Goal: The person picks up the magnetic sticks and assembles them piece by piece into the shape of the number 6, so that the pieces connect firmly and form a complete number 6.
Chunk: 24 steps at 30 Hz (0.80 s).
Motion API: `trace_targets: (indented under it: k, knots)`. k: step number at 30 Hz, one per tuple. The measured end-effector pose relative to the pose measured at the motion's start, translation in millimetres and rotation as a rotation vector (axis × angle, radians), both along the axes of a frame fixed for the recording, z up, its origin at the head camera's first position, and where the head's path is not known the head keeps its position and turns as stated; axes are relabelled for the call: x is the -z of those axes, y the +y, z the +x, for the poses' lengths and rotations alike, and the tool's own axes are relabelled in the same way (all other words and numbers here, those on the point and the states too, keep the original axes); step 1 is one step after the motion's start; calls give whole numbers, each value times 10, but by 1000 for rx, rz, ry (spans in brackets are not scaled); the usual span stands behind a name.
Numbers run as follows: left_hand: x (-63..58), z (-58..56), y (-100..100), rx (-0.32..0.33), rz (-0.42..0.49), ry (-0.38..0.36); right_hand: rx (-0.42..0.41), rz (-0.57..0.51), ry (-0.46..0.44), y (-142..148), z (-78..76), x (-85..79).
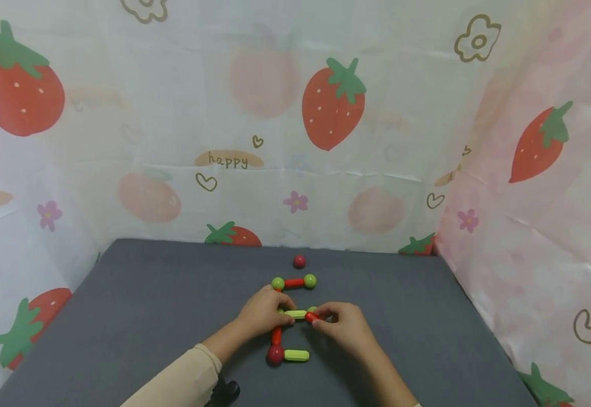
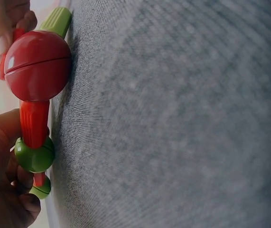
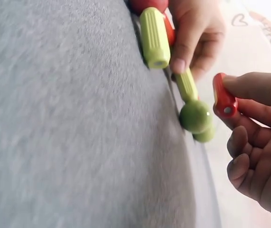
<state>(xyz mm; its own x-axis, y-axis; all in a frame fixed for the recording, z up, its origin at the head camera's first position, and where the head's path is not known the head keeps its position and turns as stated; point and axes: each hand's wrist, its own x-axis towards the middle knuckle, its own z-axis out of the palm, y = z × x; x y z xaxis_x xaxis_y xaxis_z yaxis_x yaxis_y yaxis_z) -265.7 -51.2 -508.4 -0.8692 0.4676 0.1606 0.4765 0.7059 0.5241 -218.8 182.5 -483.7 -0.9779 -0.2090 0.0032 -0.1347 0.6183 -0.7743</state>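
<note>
In the head view, my left hand holds the middle joint of a ball-and-rod build, with thumb and finger either side of the inner end of a light green rod. The joint's green ball shows between the fingers in the left wrist view. My right hand pinches a loose red rod, a metal disc visible at its end. That rod is apart from the green ball on the light green rod's tip. A red rod runs from the joint to a red ball.
Another light green rod sticks out from the red ball, its far end bare. At the back, a red rod links two green balls. A single red ball lies beyond. A black object sits near the left sleeve on the grey tabletop.
</note>
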Motion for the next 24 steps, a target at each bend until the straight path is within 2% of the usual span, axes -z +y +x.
trace_targets:
  k: [9, 16, 24]
  knots:
    - [-5, 7, -2, 6, 12, 18, 100, -31, -17, 166, 74, 69]
    - [-8, 18, -12, 0, 14, 11, 165, -65, -81, 173, 144, 140]
    - [8, 7, 5, -6, 8, 15, 205, -77, -57, 102, 167, 206]
